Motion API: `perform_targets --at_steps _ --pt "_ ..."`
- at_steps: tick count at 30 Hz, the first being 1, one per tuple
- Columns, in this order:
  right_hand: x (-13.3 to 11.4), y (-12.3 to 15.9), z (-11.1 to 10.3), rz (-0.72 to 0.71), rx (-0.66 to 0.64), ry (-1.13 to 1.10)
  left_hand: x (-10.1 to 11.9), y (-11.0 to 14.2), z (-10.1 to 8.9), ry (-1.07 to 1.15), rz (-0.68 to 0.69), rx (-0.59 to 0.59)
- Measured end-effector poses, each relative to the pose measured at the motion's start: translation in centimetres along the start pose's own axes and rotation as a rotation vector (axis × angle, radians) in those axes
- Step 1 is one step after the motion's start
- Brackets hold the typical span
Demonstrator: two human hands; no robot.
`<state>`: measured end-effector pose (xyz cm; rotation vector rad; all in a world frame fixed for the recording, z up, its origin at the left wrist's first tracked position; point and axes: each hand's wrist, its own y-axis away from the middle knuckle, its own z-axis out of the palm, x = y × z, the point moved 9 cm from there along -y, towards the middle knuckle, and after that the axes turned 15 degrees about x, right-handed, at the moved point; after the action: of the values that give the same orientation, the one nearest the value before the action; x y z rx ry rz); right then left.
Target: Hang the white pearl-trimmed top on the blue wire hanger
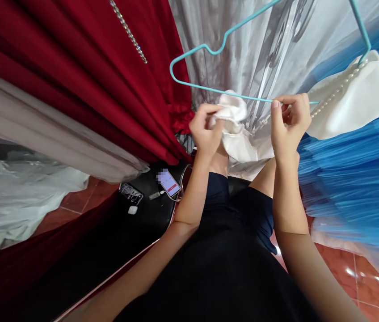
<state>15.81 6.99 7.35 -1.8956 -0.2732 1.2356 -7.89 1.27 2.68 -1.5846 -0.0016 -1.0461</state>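
Note:
A light-blue clothes hanger (pixel 196 86) spans the upper right of the head view. My right hand (pixel 290 120) pinches its lower bar with thumb and fingers. A white satin garment with a pearl-beaded edge (pixel 360 105) hangs from the hanger's right end, and more of its white cloth lies over my lap. My left hand (pixel 208 127) is closed on a gathered white fabric part (pixel 234 107) of it, just below the hanger bar. The cloth between my two hands is partly hidden by my right hand and wrist.
Red draped fabric (pixel 136 89) hangs at the left, silvery-white gowns (pixel 216 44) ahead, blue tulle (pixel 350 179) at the right. On the black bench (pixel 156 214) beside me lie a lit phone (pixel 170 183), a dark phone-like item (pixel 131 193) and a small white case (pixel 132 209).

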Motion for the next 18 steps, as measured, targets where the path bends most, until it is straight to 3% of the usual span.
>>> perform_targets --at_steps 3,6,10,15,17,18 --pt "-0.5 0.0 -0.4 -0.015 0.017 -0.045 6.2 0.3 3.4 -0.111 0.138 -0.194" --pt "-0.8 0.2 -0.8 -0.001 0.028 -0.089 9.3 -0.4 6.1 -0.175 0.191 -0.324" --pt "-0.7 1.1 -1.3 -0.009 -0.010 -0.065 8.7 0.3 8.1 -0.185 0.132 -0.468" --pt "-1.2 2.8 -1.5 0.018 -0.162 0.016 7.3 1.1 7.9 -0.186 0.122 -0.474" --pt "-1.8 2.8 -2.3 0.015 -0.128 0.010 7.1 0.9 8.0 -0.188 0.122 -0.464" --pt "-2.3 2.4 -3.3 -0.008 -0.037 -0.010 7.1 0.8 8.1 -0.190 0.120 -0.460"
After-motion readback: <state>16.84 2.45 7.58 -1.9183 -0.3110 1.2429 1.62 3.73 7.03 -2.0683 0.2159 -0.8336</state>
